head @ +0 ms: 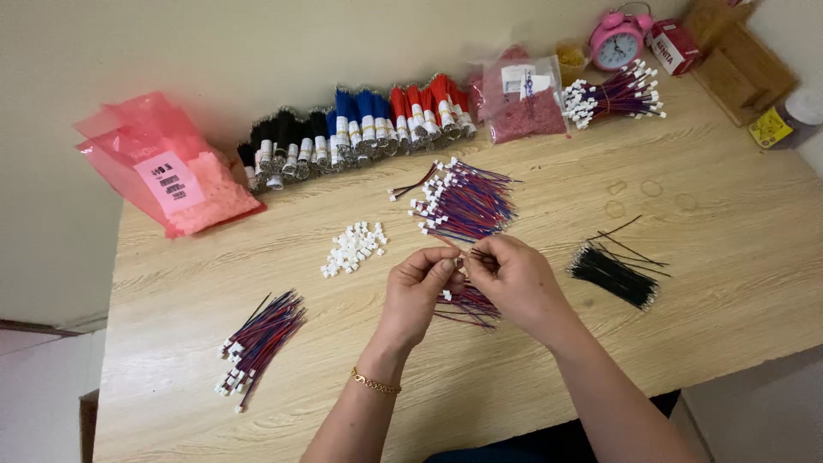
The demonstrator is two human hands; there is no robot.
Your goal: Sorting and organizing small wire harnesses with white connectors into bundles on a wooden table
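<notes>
pinched a small white connector [457, 261] between left hand [417, 291] and right hand [512, 279], fingertips closed on it; best held square, wires [467, 304] fed straight, kept above the table [703, 257].

The wooden bench [686, 283] carries a heap of white connectors [352, 247], bundles of red-blue wires [467, 204], thin black wires [614, 273], pink bags [163, 167] and a pink alarm clock [616, 41].

Left hand [417, 291] and right hand [512, 279] pinch a small white connector [458, 262] together above loose red-blue wires [467, 304] on the wooden table [703, 283].
</notes>
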